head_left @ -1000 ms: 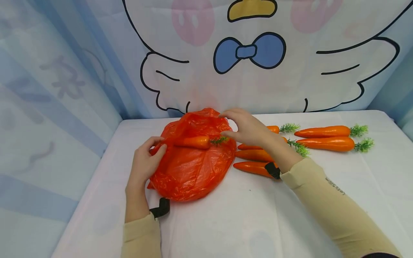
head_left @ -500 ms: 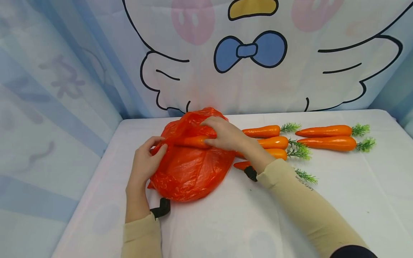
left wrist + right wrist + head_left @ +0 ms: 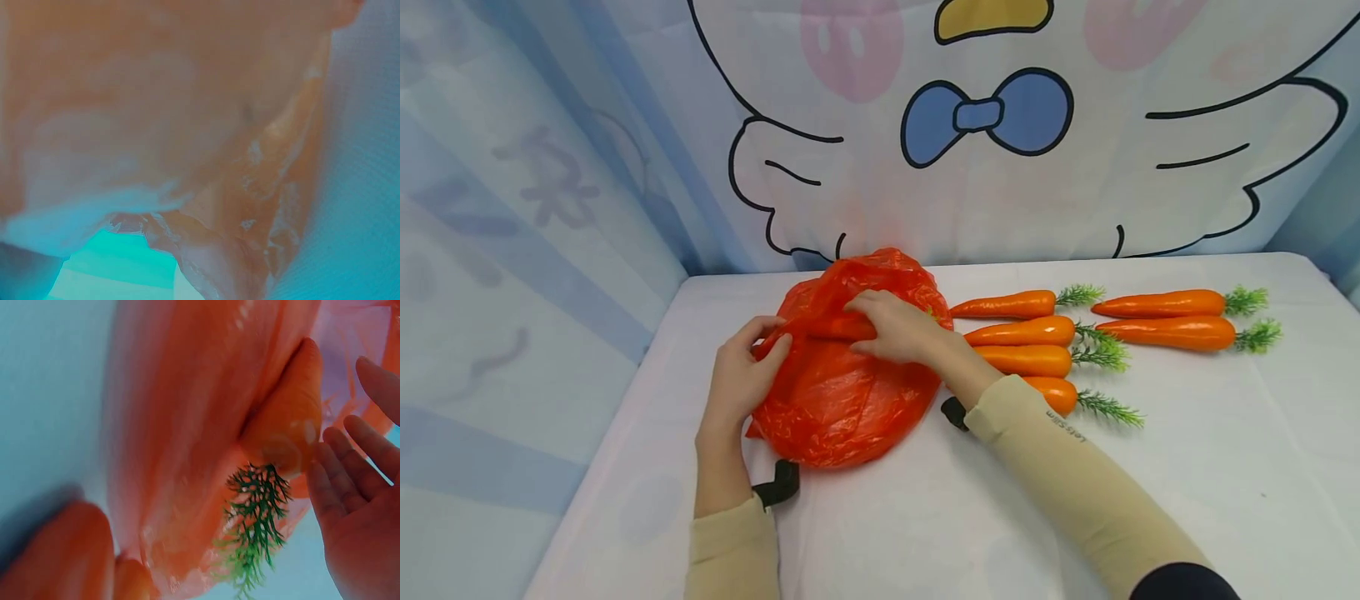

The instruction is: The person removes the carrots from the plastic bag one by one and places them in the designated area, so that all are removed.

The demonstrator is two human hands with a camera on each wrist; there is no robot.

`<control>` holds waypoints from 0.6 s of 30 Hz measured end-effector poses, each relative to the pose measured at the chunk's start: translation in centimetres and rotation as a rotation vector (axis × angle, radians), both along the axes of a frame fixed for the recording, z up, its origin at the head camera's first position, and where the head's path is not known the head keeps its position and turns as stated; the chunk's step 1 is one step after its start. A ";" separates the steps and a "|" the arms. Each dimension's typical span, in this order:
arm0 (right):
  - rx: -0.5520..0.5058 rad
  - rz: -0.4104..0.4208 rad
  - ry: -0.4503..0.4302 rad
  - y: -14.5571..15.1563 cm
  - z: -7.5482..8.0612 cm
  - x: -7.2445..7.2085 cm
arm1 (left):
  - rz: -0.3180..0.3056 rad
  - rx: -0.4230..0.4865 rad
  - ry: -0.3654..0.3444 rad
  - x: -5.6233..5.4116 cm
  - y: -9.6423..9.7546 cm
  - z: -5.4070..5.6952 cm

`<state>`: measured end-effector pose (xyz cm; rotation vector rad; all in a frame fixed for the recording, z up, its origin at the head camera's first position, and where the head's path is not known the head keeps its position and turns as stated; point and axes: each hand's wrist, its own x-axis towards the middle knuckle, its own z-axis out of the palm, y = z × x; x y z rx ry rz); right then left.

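A red plastic bag [image 3: 850,408] lies on the white table, its mouth spread toward the back. My left hand [image 3: 745,371] pinches the left edge of the bag between thumb and fingers. One orange carrot [image 3: 287,419] with a feathery green top [image 3: 256,494] lies in the bag's opening. Over that carrot reaches my right hand [image 3: 898,329], which hides most of its thick end in the head view. From the right wrist, the fingers look extended and spread, with the fingertips [image 3: 317,456] right at the carrot's side. The left wrist view is blurred, mostly hand and red plastic.
Several carrots lie right of the bag: a stacked row [image 3: 1024,360] close to it, partly behind my right forearm, and a pair [image 3: 1172,333] farther right. A printed curtain [image 3: 985,200] hangs behind the table [image 3: 880,533].
My right hand has moved left and slightly down, from the bag's right rim onto the carrot in its opening. The left hand keeps its place on the bag's edge.
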<state>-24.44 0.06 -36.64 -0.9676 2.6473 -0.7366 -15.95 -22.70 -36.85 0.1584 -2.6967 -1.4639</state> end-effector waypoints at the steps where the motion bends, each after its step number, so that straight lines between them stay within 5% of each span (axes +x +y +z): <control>1: 0.010 -0.003 -0.002 -0.1 -0.1 0.0 | 0.000 0.000 0.000 0.0 0.0 0.0; 18: 0.105 -0.026 0.062 -0.7 -1.2 -0.6 | 0.004 0.003 -0.010 0.0 0.0 -0.1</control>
